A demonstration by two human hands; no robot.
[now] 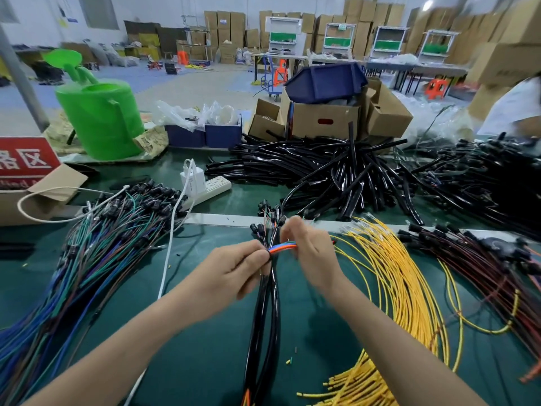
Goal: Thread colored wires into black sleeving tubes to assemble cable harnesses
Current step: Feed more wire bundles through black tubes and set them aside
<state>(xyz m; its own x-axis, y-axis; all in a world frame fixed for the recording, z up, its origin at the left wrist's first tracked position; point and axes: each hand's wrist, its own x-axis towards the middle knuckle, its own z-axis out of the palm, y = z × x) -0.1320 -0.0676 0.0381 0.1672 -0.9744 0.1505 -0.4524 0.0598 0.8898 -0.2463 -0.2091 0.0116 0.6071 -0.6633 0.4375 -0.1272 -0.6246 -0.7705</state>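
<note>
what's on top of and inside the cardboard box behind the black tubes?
A dark blue plastic bin sits tilted on the cardboard box, covering its opening. Something dark grey shows under the bin's edge; the rest of the contents are hidden.

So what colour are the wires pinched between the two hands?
Mostly orange, some blue: the wires, head view.

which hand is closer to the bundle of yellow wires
Right. The right hand sits just left of the yellow wires, nearly touching them; the left hand is farther left, across the orange and blue wires both hands pinch.
</note>
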